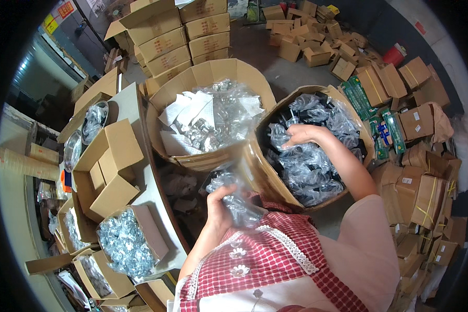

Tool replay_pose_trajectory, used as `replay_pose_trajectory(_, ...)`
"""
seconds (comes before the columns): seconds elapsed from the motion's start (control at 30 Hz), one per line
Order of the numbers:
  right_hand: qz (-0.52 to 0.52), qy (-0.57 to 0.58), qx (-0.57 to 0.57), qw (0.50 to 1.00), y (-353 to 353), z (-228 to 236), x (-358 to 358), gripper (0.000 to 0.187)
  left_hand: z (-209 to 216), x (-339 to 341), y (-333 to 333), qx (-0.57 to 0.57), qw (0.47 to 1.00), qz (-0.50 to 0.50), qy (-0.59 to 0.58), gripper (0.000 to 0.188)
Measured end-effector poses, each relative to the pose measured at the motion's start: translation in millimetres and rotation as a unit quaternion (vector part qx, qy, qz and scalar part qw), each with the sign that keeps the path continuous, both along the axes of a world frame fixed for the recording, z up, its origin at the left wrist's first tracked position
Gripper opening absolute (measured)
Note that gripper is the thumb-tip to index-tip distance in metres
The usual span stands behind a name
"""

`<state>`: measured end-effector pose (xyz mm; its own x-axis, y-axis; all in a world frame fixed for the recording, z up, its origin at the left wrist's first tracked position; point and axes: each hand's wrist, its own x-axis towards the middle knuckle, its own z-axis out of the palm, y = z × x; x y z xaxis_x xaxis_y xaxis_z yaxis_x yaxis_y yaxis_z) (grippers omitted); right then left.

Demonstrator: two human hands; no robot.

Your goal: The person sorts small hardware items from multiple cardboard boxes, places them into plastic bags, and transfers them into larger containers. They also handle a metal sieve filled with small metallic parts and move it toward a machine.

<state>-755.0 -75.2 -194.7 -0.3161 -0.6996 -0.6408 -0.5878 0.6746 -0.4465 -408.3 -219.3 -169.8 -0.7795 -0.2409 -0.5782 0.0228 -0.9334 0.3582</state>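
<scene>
"What stands at my far left?"

"From my seat, a white table [152, 190] runs along that side. I see an open box [126, 143] on it, and nearer the body a second box [151, 231] heaped with bagged bluish parts [125, 242]."

"And my left hand?"

"My left hand [219, 210] is just right of the table edge, closed around a bundle [243, 205] in clear wrap, held in front of the checked apron [265, 247]. (It's blurred on my side, so I can't make out what the wrap covers.)"

"Middle?"

"Beyond that hand I have a rounded carton [164, 88] with white paper [187, 106] and bagged shiny parts [205, 138] in it. Right up against it stands another carton [367, 143], filled with bagged dark parts [312, 171]."

"Is my right hand in there?"

"Yes, my right hand [300, 136] is inside that carton's rim, over the dark parts, fingers close together and pointing left at the wrap. I can't tell whether they grip a bag or only touch it."

"Last, the far right?"

"Green packs [356, 99] just past the carton, then brown boxes [426, 197] piled along the wall, some with yellow straps."
</scene>
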Motion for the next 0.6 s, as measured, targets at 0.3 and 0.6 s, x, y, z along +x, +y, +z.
replay_pose_trajectory(0.3, -0.174, -0.145, -0.165, 0.96, 43.1, 27.2, 4.9, 0.035, 5.6, -3.1, 1.2, -0.045, 0.999, -0.007, -0.02, 0.038)
replay_pose_trajectory(0.6, -0.342, -0.432, -0.415, 0.724, 93.2, 85.7, 57.9, 0.032, 27.5, -19.6, -8.1, -0.216, 0.975, -0.053, -0.005, 0.043)
